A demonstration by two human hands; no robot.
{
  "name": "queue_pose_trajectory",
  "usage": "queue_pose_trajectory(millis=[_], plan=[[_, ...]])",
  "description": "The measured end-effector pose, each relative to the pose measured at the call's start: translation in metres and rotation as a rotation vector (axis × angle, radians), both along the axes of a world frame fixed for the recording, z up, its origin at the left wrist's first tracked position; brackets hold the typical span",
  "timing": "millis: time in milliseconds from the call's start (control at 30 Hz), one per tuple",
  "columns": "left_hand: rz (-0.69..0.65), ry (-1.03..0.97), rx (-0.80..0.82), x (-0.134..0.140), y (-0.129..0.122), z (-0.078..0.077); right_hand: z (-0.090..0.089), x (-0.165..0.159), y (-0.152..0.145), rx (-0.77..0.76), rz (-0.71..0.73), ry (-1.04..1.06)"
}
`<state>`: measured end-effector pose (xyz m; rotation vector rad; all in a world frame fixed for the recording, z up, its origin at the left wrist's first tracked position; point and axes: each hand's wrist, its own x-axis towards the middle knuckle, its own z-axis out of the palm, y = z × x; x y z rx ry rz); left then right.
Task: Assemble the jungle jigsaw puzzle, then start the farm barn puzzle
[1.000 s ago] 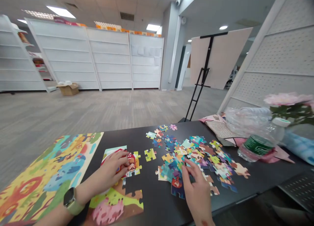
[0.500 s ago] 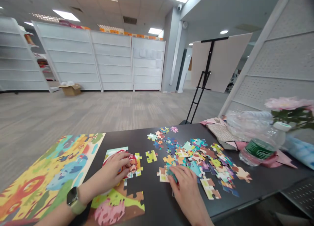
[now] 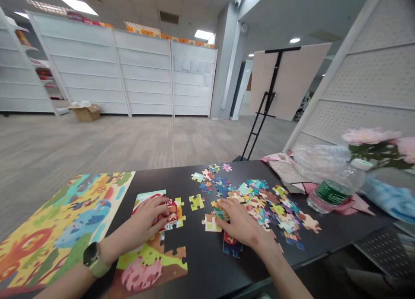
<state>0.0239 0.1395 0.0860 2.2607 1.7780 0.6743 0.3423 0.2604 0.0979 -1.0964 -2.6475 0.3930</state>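
Black desk (image 3: 204,262) spans the foreground; the joined puzzle section (image 3: 145,273) lies on it at eight to nine o'clock from the right hand (image 3: 240,219), long axis roughly six to twelve; the left hand (image 3: 151,217), nearer, rests open, palm down, on its upper part; the right hand curls over loose pieces (image 3: 278,209), grip undeterminable; a lime-green piece (image 3: 196,202) sits apart at ten o'clock; white shelving (image 3: 149,78) stands beyond, toward eleven.

- A picture sheet (image 3: 65,229) lies left on the table (image 3: 207,264).
- Right of it: joined puzzle (image 3: 170,268), partly under the left hand (image 3: 147,217).
- Farther right: loose pieces (image 3: 278,209), partly under the right hand (image 3: 238,221).
- Right of these stands a bottle (image 3: 332,191).
- Behind the table: easel (image 3: 274,74) right, shelves (image 3: 145,74) far left.
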Motion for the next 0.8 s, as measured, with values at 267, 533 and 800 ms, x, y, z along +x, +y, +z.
queue_pose_trajectory(millis=[267,533,800], plan=[[-0.033,-0.006,-0.031,0.005,-0.001,0.01,0.007,-0.02,0.023,-0.114,-0.068,-0.01],[-0.009,0.034,-0.025,0.004,-0.002,0.008,0.012,-0.008,0.04,-0.127,-0.083,0.148],[-0.008,0.06,-0.049,0.003,-0.001,0.005,-0.005,0.027,-0.038,-0.015,0.151,0.094]])
